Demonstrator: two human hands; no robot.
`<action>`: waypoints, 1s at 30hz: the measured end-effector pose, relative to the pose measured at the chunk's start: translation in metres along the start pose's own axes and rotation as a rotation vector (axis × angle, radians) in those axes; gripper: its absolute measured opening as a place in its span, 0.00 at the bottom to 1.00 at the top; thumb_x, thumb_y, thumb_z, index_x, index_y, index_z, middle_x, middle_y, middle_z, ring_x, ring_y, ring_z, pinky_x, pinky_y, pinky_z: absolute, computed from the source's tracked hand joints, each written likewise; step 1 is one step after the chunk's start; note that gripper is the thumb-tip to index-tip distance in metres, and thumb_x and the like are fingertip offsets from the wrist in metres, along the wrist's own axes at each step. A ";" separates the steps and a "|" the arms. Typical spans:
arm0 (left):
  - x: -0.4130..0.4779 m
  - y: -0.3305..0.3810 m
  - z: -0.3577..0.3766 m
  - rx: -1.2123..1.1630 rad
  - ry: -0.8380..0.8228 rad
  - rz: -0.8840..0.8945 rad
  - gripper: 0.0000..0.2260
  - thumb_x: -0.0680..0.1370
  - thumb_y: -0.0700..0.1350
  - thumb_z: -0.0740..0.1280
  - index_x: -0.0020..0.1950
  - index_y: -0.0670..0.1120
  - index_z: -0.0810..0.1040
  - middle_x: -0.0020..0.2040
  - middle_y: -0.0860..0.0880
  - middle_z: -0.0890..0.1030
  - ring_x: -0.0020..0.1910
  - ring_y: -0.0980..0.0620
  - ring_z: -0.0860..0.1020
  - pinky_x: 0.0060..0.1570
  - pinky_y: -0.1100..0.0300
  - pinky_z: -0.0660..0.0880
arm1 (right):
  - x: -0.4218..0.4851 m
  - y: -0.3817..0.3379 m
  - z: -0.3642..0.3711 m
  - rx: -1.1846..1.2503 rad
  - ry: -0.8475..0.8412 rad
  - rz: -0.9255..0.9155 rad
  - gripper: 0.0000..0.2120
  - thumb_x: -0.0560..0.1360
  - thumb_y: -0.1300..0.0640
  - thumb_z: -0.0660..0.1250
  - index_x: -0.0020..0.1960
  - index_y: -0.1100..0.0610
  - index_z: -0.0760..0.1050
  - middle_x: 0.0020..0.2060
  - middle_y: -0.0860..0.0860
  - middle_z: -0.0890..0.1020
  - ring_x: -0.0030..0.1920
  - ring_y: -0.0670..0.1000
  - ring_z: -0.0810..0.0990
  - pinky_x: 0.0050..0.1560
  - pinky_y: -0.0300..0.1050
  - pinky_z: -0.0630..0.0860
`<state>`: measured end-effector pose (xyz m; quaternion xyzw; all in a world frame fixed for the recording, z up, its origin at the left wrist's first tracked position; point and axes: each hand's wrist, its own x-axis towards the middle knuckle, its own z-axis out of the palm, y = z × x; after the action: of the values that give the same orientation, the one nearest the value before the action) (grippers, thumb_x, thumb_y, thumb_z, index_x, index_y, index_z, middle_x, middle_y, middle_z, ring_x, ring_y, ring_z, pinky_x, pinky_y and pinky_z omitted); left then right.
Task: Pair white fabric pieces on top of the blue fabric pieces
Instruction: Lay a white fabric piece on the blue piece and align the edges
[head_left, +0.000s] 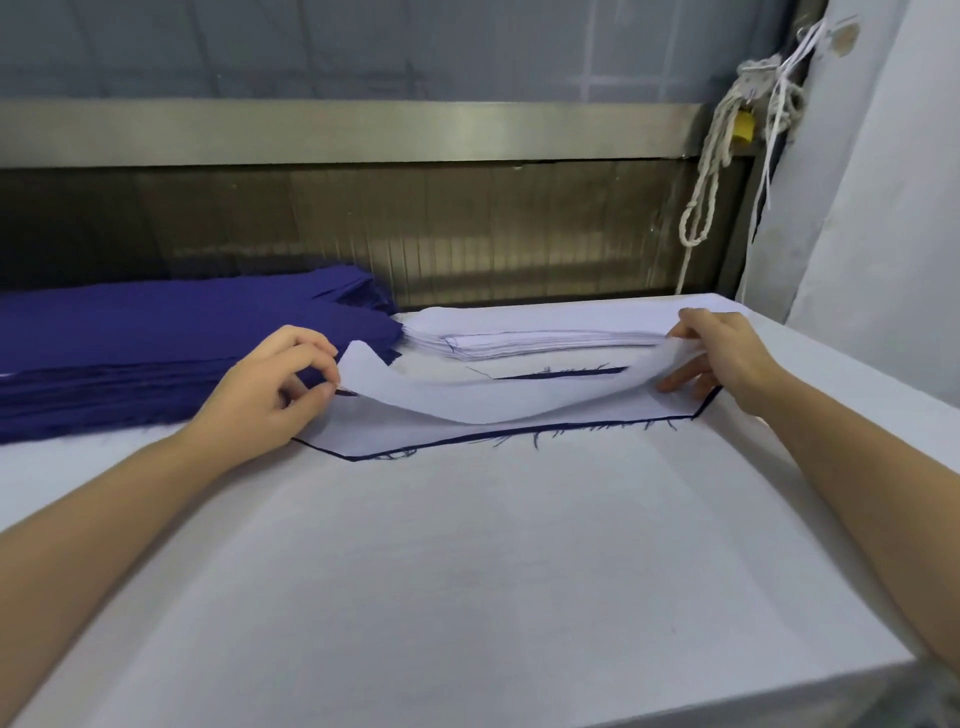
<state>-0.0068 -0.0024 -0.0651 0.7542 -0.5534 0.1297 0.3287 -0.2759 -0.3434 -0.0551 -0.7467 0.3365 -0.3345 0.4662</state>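
Observation:
A white fabric piece (498, 400) lies across the middle of the table, sagging between my hands, over a blue fabric piece (519, 432) of which only frayed dark edges show. My left hand (275, 389) pinches the white piece's left end between thumb and fingers. My right hand (722, 353) grips its right end, which is lifted off the surface. Behind them sits a stack of white pieces (545, 340). A stack of blue pieces (156, 343) fills the far left.
The white padded table (467, 571) stretches toward me, its front edge at the lower right. A metal rail and dark corrugated panel (415, 234) run along the back. White cords (727, 156) hang at the back right beside a pale wall.

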 end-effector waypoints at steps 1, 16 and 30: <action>-0.001 0.002 0.000 -0.044 0.005 -0.012 0.07 0.75 0.35 0.67 0.46 0.47 0.78 0.54 0.57 0.72 0.35 0.55 0.78 0.33 0.61 0.72 | 0.001 0.001 0.000 -0.008 0.007 0.004 0.19 0.78 0.49 0.56 0.37 0.60 0.75 0.33 0.55 0.81 0.28 0.59 0.82 0.23 0.38 0.68; 0.003 0.013 0.009 -0.807 0.167 -0.346 0.12 0.78 0.30 0.58 0.42 0.42 0.78 0.53 0.47 0.83 0.55 0.49 0.80 0.52 0.54 0.77 | 0.001 0.004 0.000 -0.142 0.001 -0.079 0.13 0.71 0.72 0.65 0.37 0.55 0.76 0.35 0.53 0.82 0.38 0.46 0.76 0.34 0.31 0.68; 0.002 -0.001 0.003 -0.420 0.179 -0.505 0.15 0.71 0.30 0.71 0.42 0.51 0.79 0.54 0.51 0.79 0.51 0.58 0.77 0.37 0.63 0.71 | 0.004 0.009 -0.001 -0.167 -0.022 -0.112 0.13 0.71 0.75 0.63 0.39 0.58 0.77 0.35 0.53 0.82 0.38 0.46 0.78 0.47 0.36 0.73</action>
<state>-0.0058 -0.0056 -0.0663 0.7690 -0.3325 -0.0067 0.5459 -0.2764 -0.3501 -0.0627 -0.8042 0.3159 -0.3224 0.3866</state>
